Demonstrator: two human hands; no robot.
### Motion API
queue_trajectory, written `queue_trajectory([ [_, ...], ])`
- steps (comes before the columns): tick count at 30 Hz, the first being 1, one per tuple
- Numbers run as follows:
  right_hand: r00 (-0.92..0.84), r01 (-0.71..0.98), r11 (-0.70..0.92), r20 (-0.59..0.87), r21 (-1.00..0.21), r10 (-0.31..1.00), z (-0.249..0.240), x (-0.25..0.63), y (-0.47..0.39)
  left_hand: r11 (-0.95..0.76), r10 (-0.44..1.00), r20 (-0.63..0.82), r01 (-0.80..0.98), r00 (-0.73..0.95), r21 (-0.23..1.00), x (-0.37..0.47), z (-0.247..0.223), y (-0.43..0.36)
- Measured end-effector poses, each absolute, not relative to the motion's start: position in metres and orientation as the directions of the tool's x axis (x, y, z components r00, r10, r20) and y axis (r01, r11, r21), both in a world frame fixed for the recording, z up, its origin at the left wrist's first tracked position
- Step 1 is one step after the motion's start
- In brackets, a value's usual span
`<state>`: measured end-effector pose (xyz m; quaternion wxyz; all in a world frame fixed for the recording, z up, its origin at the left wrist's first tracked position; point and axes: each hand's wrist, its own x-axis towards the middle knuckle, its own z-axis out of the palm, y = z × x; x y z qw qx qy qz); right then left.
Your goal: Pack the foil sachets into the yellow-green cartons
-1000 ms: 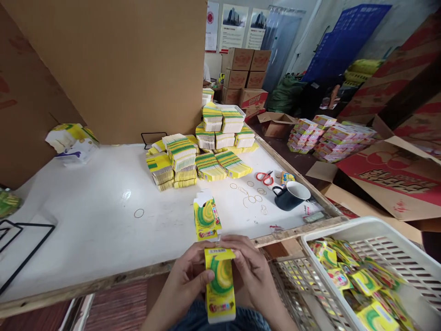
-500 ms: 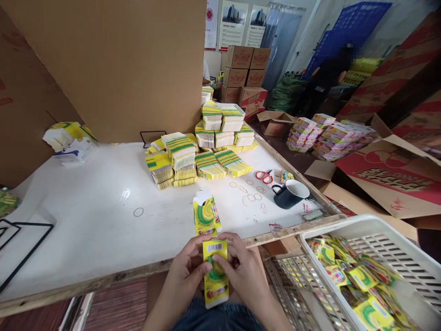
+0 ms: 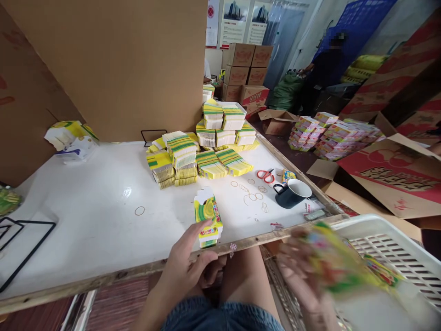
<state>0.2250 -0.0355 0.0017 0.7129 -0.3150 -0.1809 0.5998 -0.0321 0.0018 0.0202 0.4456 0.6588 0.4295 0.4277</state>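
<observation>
Both hands have separated. The left hand (image 3: 186,259) has spread its fingers at lower center. The right hand (image 3: 298,266) has moved to lower right, gripping blurred yellow-green packaging (image 3: 336,262) above the white basket (image 3: 382,221). The co-worker (image 3: 324,66) at upper right has shifted leftward.

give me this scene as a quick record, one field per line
left hand: open, fingers at small yellow cartons, contact unclear
right hand: motion-blurred, holding packets over white basket
also on table: stacked yellow-green cardboard, red-handled scissors, dark mug
background: person in dark clothing

Denim shorts (image 3: 189,317) — dark blue
</observation>
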Motion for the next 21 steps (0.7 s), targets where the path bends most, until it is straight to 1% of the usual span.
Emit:
queue_trajectory([
  [1,0.276,-0.787,0.169,-0.094,-0.593,0.956,0.002,0.236,-0.036,-0.272,0.944,0.192,0.302,0.268,0.914,-0.035,0.017,0.009],
  [2,0.301,-0.813,0.206,-0.090,-0.544,0.949,0.002,0.244,-0.037,-0.295,0.942,0.195,0.392,0.275,0.872,-0.037,0.013,0.015],
  [3,0.290,-0.826,0.196,-0.100,-0.529,0.952,0.002,0.246,-0.036,-0.311,0.939,0.197,0.456,0.281,0.834,-0.038,0.008,0.021],
  [4,0.241,-0.824,0.136,-0.124,-0.550,0.963,0.001,0.244,-0.035,-0.321,0.939,0.201,0.494,0.281,0.808,-0.039,0.003,0.025],
  [5,0.165,-0.802,0.036,-0.163,-0.596,0.973,0.001,0.238,-0.033,-0.328,0.937,0.205,0.513,0.281,0.793,-0.039,0.000,0.028],
  [7,0.020,-0.698,-0.166,-0.251,-0.697,0.968,-0.001,0.217,-0.028,-0.335,0.936,0.214,0.519,0.280,0.786,-0.040,-0.003,0.032],
  [9,-0.039,-0.584,-0.272,-0.309,-0.764,0.950,-0.003,0.194,-0.022,-0.342,0.931,0.209,0.512,0.300,0.788,-0.042,0.001,0.034],
  [10,-0.039,-0.540,-0.292,-0.323,-0.790,0.946,-0.003,0.184,-0.020,-0.348,0.926,0.204,0.511,0.317,0.786,-0.044,0.004,0.035],
  [13,-0.010,-0.440,-0.298,-0.328,-0.847,0.945,-0.001,0.162,-0.016,-0.373,0.913,0.204,0.516,0.354,0.771,-0.047,0.013,0.039],
  [17,-0.012,-0.381,-0.268,-0.286,-0.885,0.958,0.004,0.149,-0.015,-0.418,0.908,0.315,0.536,0.277,0.734,-0.043,0.017,0.031],
  [19,-0.032,-0.376,-0.254,-0.262,-0.891,0.965,0.006,0.148,-0.016,-0.532,0.846,0.419,0.482,0.328,0.696,-0.038,0.016,0.018],
  [21,-0.054,-0.377,-0.245,-0.243,-0.893,0.968,0.008,0.150,-0.017,-0.678,0.726,0.510,0.352,0.461,0.646,-0.033,0.015,0.003],
])
